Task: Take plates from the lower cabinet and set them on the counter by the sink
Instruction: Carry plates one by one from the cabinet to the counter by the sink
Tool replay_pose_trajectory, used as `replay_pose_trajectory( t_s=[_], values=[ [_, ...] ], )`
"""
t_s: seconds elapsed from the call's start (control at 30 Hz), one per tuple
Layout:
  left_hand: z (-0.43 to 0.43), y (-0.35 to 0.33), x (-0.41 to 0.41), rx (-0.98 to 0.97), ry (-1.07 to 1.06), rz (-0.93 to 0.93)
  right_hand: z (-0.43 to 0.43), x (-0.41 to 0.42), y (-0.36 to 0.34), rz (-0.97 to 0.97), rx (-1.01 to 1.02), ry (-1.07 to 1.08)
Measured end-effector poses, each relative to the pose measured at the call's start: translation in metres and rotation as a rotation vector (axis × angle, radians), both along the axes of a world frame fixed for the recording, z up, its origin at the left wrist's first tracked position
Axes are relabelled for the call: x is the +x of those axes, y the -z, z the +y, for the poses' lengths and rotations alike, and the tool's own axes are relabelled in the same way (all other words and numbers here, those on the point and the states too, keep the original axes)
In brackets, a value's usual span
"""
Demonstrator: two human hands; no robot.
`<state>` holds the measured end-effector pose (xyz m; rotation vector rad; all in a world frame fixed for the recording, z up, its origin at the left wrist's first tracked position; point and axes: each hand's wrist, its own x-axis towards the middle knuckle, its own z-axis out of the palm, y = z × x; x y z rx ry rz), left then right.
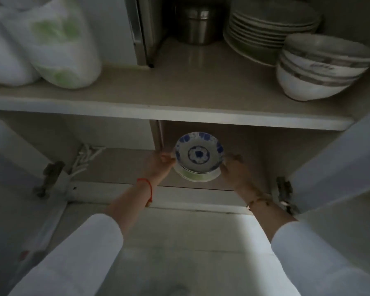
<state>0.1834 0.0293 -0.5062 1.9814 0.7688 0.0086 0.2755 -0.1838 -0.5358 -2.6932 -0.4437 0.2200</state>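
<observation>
A small stack of plates [199, 155] sits low inside the open cabinet, on the bottom shelf [120, 165]. The top plate is white with a blue flower pattern; a plain pale plate shows beneath it. My left hand [161, 165] grips the stack's left edge and my right hand [235, 169] holds its right edge. Both forearms reach in from white sleeves.
On the upper shelf [179, 88] stand a stack of grey plates [269, 28], stacked bowls [320, 67], a steel canister [195, 24] and white plastic bags [51, 45]. Door hinges [49, 178] flank the opening, with an open door [340, 157] on the right.
</observation>
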Motion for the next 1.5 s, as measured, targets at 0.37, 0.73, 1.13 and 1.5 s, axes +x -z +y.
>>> replay_pose_trajectory(
  t_s=[0.37,0.73,1.13,1.5],
  values=[
    [0.007,0.047,0.05,0.23,0.157,0.045,0.006,0.053,0.039,0.091,0.067,0.039],
    [-0.005,0.048,0.041,0.255,0.07,-0.139,0.014,0.046,0.031,0.051,0.217,0.114],
    [-0.011,0.006,-0.009,-0.026,-0.043,-0.202,0.011,-0.006,-0.02,0.15,0.562,0.181],
    [-0.052,-0.157,-0.145,-0.207,-0.032,0.019,-0.032,-0.152,-0.164,0.423,0.607,0.439]
  ],
)
